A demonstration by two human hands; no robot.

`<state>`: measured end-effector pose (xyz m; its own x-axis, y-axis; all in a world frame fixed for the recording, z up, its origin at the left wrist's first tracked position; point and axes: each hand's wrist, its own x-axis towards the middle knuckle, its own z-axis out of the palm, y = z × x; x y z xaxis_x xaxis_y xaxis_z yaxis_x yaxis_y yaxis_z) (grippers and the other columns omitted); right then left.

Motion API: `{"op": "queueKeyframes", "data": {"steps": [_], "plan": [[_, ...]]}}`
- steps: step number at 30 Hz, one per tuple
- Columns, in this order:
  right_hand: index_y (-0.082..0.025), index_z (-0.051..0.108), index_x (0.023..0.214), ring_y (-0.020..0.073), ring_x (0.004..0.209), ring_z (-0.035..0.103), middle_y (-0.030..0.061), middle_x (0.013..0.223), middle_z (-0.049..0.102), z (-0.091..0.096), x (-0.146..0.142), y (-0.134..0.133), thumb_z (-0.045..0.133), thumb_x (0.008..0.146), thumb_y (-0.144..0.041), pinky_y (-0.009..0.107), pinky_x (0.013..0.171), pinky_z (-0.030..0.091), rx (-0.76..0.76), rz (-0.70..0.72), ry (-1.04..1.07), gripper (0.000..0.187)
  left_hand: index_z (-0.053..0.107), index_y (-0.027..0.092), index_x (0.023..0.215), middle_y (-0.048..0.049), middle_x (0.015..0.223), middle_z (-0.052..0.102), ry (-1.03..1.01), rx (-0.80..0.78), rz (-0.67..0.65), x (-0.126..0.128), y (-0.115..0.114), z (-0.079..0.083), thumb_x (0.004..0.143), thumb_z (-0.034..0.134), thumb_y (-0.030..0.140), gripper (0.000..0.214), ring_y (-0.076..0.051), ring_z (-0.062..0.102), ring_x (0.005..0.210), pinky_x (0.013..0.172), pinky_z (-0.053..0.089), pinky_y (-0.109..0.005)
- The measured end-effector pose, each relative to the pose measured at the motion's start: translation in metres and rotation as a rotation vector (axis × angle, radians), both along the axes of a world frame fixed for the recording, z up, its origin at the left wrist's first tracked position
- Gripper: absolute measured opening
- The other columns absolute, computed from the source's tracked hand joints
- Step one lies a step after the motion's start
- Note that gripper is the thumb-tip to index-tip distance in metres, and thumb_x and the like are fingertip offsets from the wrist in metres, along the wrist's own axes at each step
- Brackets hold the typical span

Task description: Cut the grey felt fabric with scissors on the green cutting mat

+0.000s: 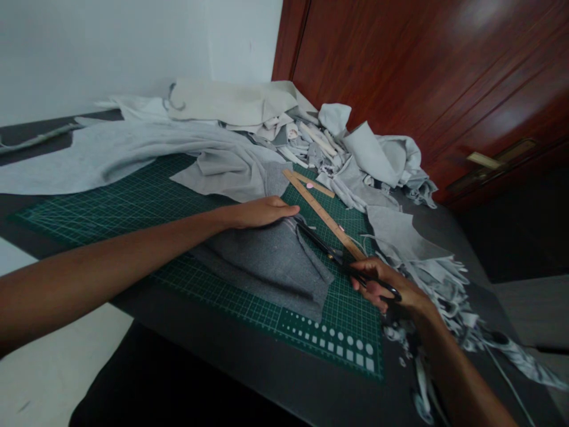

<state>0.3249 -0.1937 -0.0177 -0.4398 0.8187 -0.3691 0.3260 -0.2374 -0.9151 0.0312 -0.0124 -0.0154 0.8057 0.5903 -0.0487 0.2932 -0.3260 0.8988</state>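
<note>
A folded piece of dark grey fabric lies on a green cutting mat. My left hand rests flat on the fabric's far edge, fingers stretched out and pressed down on it. My right hand grips the handles of black scissors, whose blades point up and left along the fabric's right edge, toward my left fingertips. A wooden ruler lies on the mat just beyond the scissors, running diagonally.
A heap of light grey fabric pieces fills the back right of the dark table. A long pale grey cloth spreads across the back left. Cut strips and scraps lie at the right. A red-brown wooden door stands behind.
</note>
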Motion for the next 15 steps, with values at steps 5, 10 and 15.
{"op": "queueKeyframes", "data": {"steps": [5, 10, 15], "plan": [[-0.015, 0.057, 0.085, 0.0034, 0.032, 0.031, -0.0106, 0.044, 0.043, 0.0002, -0.0009, 0.0003, 0.073, 0.071, -0.073, 0.017, 0.034, 0.024, -0.022, -0.008, 0.015, 0.061, 0.05, 0.018, 0.054, 0.0024, 0.05, 0.04, 0.013, -0.012, 0.028, -0.0002, -0.0021, 0.0019, 0.087, 0.051, 0.057, 0.051, -0.012, 0.036, 0.049, 0.052, 0.027, -0.027], [-0.015, 0.058, 0.086, 0.0036, 0.032, 0.032, -0.01, 0.044, 0.045, -0.0011, 0.0012, 0.0011, 0.074, 0.073, -0.069, 0.017, 0.034, 0.024, -0.028, 0.003, 0.012, 0.058, 0.054, 0.017, 0.054, 0.0021, 0.049, 0.04, -0.003, -0.034, 0.03, 0.0004, 0.0009, -0.0029, 0.085, 0.056, 0.057, 0.05, -0.011, 0.032, 0.047, 0.05, 0.022, -0.028], [-0.015, 0.058, 0.084, 0.0034, 0.032, 0.033, -0.0098, 0.045, 0.045, -0.002, 0.001, 0.0021, 0.076, 0.073, -0.064, 0.016, 0.033, 0.026, -0.05, 0.0, 0.007, 0.053, 0.055, 0.017, 0.055, 0.0017, 0.048, 0.041, 0.021, -0.048, 0.041, 0.0007, 0.0022, -0.0058, 0.086, 0.057, 0.059, 0.053, -0.011, 0.033, 0.046, 0.049, 0.021, -0.028]]}}
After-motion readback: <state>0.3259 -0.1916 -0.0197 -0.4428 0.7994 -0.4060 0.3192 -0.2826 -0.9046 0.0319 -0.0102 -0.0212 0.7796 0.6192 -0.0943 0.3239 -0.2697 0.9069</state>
